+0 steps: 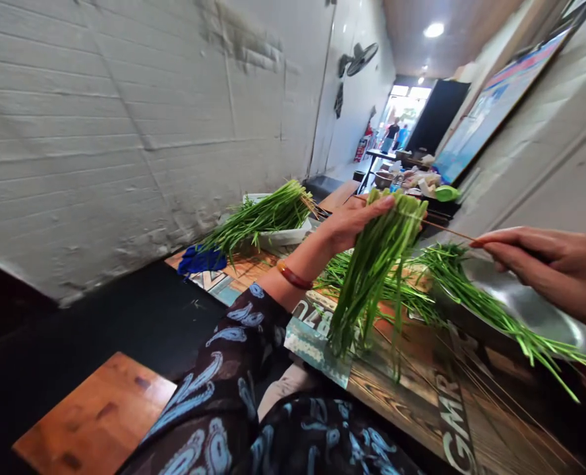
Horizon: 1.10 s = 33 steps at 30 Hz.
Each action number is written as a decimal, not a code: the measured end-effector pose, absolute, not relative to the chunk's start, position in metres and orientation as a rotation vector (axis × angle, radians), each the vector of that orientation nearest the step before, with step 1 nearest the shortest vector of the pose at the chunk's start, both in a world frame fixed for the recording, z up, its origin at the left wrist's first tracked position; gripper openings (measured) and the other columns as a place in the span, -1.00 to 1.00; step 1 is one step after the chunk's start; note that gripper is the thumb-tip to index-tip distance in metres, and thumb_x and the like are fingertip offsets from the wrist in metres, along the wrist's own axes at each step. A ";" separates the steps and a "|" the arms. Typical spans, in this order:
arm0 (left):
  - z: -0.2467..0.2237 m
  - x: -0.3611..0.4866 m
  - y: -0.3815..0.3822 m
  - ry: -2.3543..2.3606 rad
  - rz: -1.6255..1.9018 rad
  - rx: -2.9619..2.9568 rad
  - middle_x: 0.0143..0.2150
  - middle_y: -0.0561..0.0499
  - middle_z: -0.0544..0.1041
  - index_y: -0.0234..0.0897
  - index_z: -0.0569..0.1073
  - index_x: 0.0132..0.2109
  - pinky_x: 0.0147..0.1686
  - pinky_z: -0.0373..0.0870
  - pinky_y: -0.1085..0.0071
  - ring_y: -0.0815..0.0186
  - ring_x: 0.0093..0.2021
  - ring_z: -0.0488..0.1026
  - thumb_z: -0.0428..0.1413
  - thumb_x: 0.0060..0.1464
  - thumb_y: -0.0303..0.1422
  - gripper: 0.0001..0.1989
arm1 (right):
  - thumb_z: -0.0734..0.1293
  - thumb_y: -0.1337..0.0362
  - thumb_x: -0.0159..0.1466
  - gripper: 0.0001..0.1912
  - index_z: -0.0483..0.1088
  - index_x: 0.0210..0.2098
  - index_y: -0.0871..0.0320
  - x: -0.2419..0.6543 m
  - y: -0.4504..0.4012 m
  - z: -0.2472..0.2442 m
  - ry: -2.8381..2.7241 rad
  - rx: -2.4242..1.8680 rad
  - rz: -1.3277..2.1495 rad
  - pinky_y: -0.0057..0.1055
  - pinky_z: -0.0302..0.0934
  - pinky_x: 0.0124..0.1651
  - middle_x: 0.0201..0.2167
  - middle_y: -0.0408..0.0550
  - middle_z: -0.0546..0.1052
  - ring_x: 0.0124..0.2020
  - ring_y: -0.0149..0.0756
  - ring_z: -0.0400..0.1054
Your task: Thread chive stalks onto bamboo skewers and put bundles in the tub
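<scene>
My left hand [354, 221] is closed around the upper ends of a bunch of green chives [379, 277], which hang down over the table. A thin wooden skewer [445, 229] runs through the top of the bunch, and its far tip appears by my left fingers. At the right, my right hand [534, 257] pinches the other end of that skewer between thumb and fingers. Beneath my right hand, more loose chives [475, 290] lie across a metal bowl [534, 303]. Further chives lie on the table behind the held bunch.
A pile of chives [273, 211] rests on a white tray [287, 235] by the wall, with a blue cloth [201, 259] beside it. Several loose skewers [500, 392] lie on the printed wooden table [396, 402]. A wooden stool [95, 422] stands lower left.
</scene>
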<state>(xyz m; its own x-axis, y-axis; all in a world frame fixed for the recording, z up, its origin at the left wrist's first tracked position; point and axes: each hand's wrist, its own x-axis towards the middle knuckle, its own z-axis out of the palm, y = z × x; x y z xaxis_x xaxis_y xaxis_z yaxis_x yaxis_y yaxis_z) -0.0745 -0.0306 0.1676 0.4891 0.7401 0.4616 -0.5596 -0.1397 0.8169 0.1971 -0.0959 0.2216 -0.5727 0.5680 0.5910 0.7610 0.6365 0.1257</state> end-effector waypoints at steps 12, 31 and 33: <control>0.099 -0.134 -0.069 0.192 0.809 1.227 -0.05 -0.25 0.64 -0.33 0.55 0.01 -0.05 0.54 0.14 -0.03 -0.04 0.60 0.45 -0.22 -0.17 -0.38 | 0.28 0.12 0.31 -0.75 0.59 -0.25 0.04 0.107 -0.090 0.242 -1.986 -1.113 -0.405 -0.32 0.16 -0.42 -0.39 -0.06 0.65 -0.44 -0.27 0.46; 0.041 -0.382 -0.103 1.536 2.300 0.813 0.10 -0.01 0.58 -0.15 0.43 0.04 0.14 0.42 0.10 0.14 0.07 0.53 0.18 0.11 -0.14 -0.62 | 0.20 0.19 0.43 -0.70 0.52 -0.21 0.20 -0.077 0.001 0.242 -2.089 -0.711 0.395 -0.47 0.19 -0.39 -0.56 -0.18 0.37 -0.50 -0.47 0.28; 0.048 -0.382 -0.102 1.742 2.266 1.049 0.23 -0.04 0.47 -0.09 0.32 0.18 0.21 0.37 0.01 0.09 0.20 0.45 0.03 0.24 -0.08 -0.57 | 0.21 0.17 0.44 -0.71 0.50 -0.21 0.20 -0.107 0.021 0.233 -2.049 -0.678 0.601 -0.51 0.18 -0.42 -0.55 -0.18 0.38 -0.51 -0.50 0.28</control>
